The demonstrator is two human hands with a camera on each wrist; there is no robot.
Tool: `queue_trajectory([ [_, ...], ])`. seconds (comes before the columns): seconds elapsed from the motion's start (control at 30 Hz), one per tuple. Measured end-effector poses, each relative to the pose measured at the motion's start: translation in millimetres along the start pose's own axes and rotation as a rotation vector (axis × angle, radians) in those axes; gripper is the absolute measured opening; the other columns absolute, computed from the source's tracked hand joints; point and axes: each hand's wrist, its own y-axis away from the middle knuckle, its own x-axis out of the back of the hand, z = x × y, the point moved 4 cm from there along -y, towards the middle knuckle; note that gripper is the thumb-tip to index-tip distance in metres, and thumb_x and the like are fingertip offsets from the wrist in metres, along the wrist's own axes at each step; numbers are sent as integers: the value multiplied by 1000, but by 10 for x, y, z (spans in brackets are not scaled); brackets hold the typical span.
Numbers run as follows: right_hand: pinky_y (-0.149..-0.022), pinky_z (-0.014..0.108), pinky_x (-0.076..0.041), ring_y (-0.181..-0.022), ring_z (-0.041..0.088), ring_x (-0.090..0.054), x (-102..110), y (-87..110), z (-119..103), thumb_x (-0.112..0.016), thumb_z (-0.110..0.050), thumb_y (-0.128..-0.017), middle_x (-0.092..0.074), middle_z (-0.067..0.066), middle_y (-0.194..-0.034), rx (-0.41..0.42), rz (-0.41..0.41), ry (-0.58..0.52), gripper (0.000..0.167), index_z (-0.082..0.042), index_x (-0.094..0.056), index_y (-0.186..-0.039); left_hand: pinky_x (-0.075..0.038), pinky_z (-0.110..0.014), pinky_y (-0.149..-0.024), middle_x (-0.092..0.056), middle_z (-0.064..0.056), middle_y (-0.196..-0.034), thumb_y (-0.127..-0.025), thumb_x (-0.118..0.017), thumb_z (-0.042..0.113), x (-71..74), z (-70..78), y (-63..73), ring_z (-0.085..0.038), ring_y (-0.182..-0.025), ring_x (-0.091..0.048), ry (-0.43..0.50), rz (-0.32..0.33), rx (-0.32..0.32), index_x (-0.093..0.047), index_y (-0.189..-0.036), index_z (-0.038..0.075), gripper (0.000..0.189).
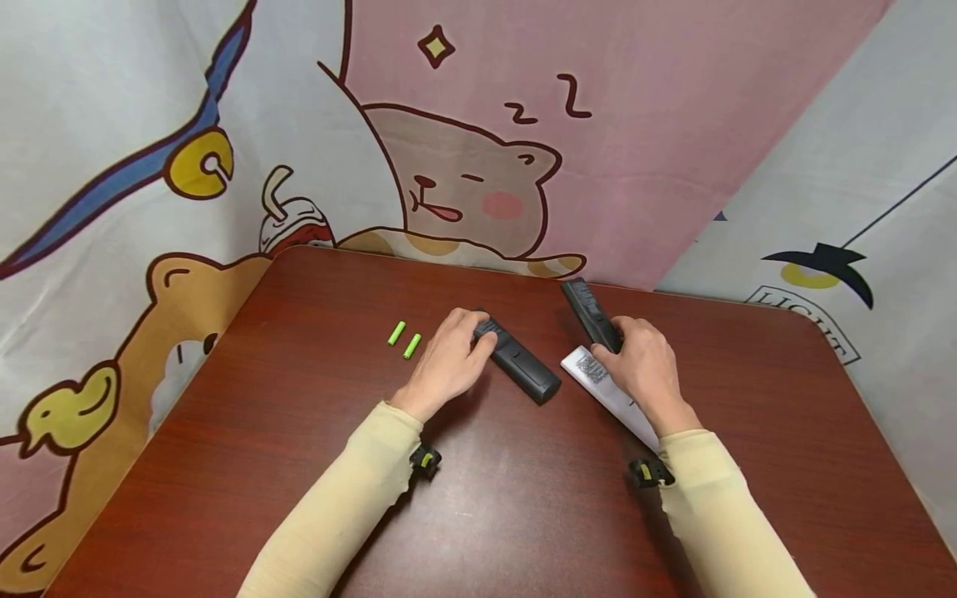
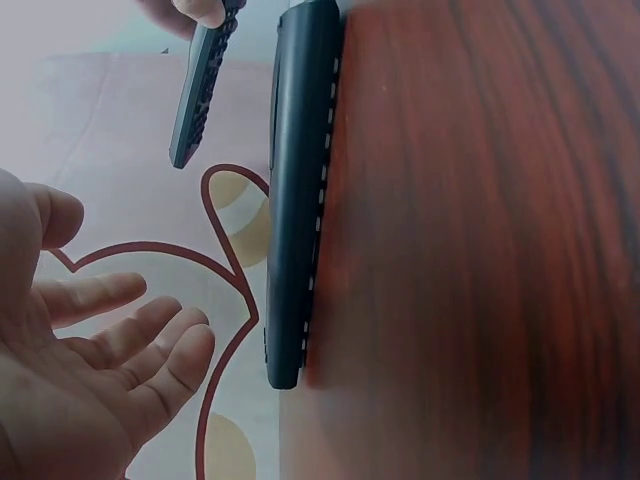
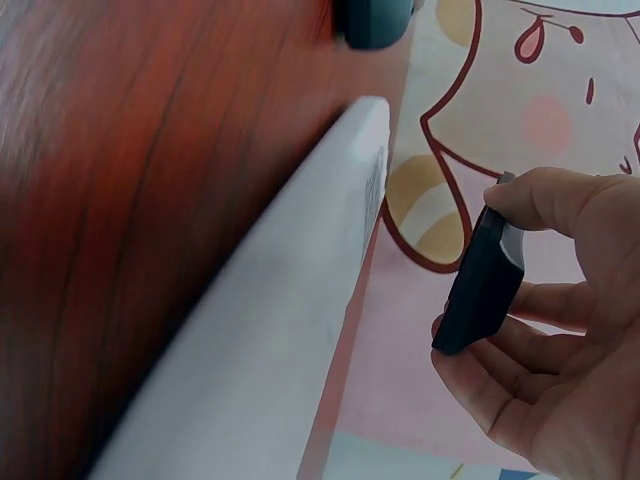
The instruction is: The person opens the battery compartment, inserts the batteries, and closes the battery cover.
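Note:
My left hand (image 1: 452, 357) hovers over the far end of a black remote control (image 1: 523, 365). Its fingers are loosely bent and stand apart from the remote in the left wrist view (image 2: 110, 350). This remote lies on the table with its buttons facing down. Between thumb and fingers, my right hand (image 1: 646, 365) grips the near end of a second black remote control (image 1: 586, 307), raised above the table. Below that hand lies a white remote control (image 1: 598, 374) with a printed code on its back, partly hidden by the hand.
Two green batteries (image 1: 404, 340) lie on the brown table (image 1: 314, 415), left of my left hand. A cartoon-printed cloth (image 1: 463, 183) hangs along the table's back edge.

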Motion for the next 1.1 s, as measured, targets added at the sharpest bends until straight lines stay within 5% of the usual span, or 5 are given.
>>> queue_trajectory([
  [0.23, -78, 52, -50, -92, 36, -62, -80, 36, -128, -73, -20, -89, -66, 23, -108, 12, 9, -57, 47, 5, -64, -128, -48, -45, -101, -59, -10, -134, -105, -56, 26, -21, 0, -9, -28, -120, -58, 36, 24, 22, -61, -138, 5, 39],
  [0.7, -79, 50, -51, -93, 34, -63, -224, 124, -421, -76, -23, -88, -69, 19, -106, 51, -10, -145, 46, 2, -66, -125, -49, -42, -97, -60, -12, -131, -105, -54, 31, -78, 63, 4, -25, -111, -57, 49, 9, 39, -60, -139, 6, 43],
  [1.1, -78, 46, -52, -93, 32, -66, -321, 215, -678, -79, -25, -88, -70, 15, -104, 95, -27, -241, 44, 0, -68, -123, -50, -46, -100, -60, -13, -135, -107, -49, 31, -170, 76, 22, -29, -116, -63, 180, -23, 138, -56, -144, 6, 45],
])
